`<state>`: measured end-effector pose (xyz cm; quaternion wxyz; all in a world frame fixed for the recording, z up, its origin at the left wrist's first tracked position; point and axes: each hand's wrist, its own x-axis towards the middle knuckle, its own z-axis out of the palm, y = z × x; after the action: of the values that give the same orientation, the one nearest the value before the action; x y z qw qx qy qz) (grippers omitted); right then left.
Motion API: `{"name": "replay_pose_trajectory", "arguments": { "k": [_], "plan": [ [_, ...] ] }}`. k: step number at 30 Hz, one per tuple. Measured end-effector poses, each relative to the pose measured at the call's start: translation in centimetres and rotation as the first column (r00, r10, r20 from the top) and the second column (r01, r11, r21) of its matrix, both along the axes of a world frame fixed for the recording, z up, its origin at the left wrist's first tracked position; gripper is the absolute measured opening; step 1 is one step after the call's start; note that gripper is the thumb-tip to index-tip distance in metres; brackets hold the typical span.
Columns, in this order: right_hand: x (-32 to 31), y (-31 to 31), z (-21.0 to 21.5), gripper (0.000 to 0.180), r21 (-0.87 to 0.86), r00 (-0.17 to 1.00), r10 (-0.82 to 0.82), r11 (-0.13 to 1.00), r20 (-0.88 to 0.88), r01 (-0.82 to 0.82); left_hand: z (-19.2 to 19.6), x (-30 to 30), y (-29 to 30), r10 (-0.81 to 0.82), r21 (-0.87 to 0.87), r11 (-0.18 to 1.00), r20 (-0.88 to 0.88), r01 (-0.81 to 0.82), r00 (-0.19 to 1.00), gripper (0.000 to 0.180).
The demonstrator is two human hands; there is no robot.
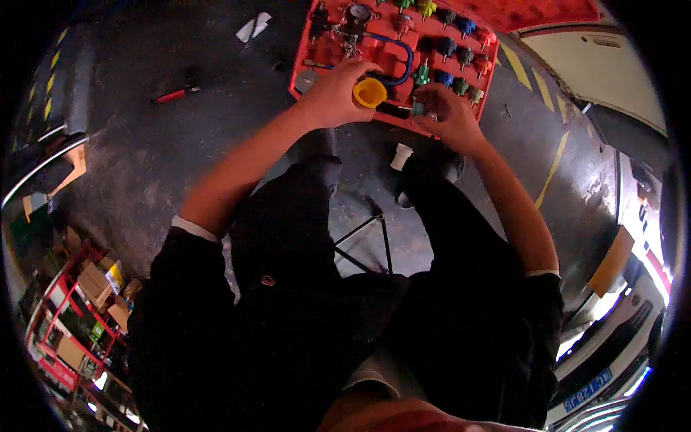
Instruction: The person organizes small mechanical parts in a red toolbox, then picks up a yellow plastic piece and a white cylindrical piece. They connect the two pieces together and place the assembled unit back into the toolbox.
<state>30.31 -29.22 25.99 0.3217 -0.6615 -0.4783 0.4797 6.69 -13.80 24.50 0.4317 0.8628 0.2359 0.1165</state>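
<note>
A round yellow cup-shaped piece (369, 93) is gripped between the thumb and fingers of my left hand (337, 95), its hollow side facing up. My right hand (450, 121) pinches a small grey-green fitting (420, 108), partly covered by the fingers. Both hands are over the near edge of an open red tool case (398, 127). Inside lie a round pressure gauge (359, 13), a curved blue hose (411, 60) and several coloured adapter caps, among them a green one (422, 73) near my right hand.
A white cup-shaped piece (402, 156) is on the floor between my feet. Farther left lie a red-handled tool (171, 96) and a crumpled white paper (253, 27). A red rack with cardboard boxes (93, 283) stands at lower left, a parked car (612, 353) at lower right.
</note>
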Motion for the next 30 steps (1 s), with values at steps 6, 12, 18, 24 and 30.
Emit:
{"name": "replay_pose_trajectory", "arguments": {
  "k": [6, 12, 18, 24, 30],
  "plan": [
    [1.0, -1.1, -2.9, 0.044, -0.013, 0.998, 0.016, 1.000, 0.061, -0.015, -7.3, 4.1, -2.5, -0.027, -0.083, 0.996, 0.011, 0.028, 1.000, 0.082],
    [1.5, -2.0, -5.8, 0.042, 0.196, 0.970, -0.071, 0.980, 0.231, 0.025, -8.7, 7.5, -3.5, -0.083, -0.061, 0.995, 0.010, 0.084, 0.996, 0.082],
    [2.1, -2.4, -7.1, 0.040, 0.259, 0.944, -0.133, 0.964, 0.302, 0.053, -8.7, 8.7, -4.2, -0.131, -0.002, 0.991, 0.075, 0.131, 0.989, 0.083],
    [2.2, -3.6, -7.4, 0.035, 0.185, 0.947, -0.118, 0.981, 0.299, 0.064, -9.3, 7.5, -5.4, -0.097, -0.085, 0.991, 0.077, 0.103, 0.992, 0.085],
    [0.7, -4.2, -7.5, 0.029, 0.306, 0.911, -0.083, 0.951, 0.403, -0.049, -9.1, 7.0, -6.2, -0.115, -0.011, 0.993, 0.083, 0.116, 0.990, 0.087]
  ]
}}
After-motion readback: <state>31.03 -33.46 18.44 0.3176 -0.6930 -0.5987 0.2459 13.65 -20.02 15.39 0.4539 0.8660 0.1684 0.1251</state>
